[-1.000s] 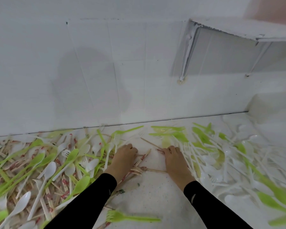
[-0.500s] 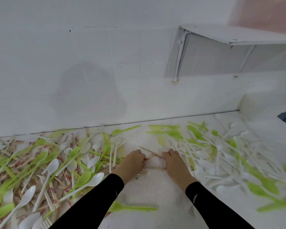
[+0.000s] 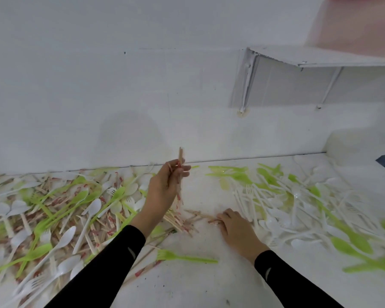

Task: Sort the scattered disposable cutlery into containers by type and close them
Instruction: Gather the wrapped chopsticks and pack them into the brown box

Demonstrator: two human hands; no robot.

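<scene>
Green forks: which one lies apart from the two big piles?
The green fork nearest the camera, between the left sleeve and right sleeve, handle pointing right. Other green pieces lie tangled in the left heap and right heap.

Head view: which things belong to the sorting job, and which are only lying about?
Job: left hand gripping chopsticks; right hand touching loose chopsticks; green fork; white spoons; white forks.
Not job: wall shelf; its bracket.
</scene>
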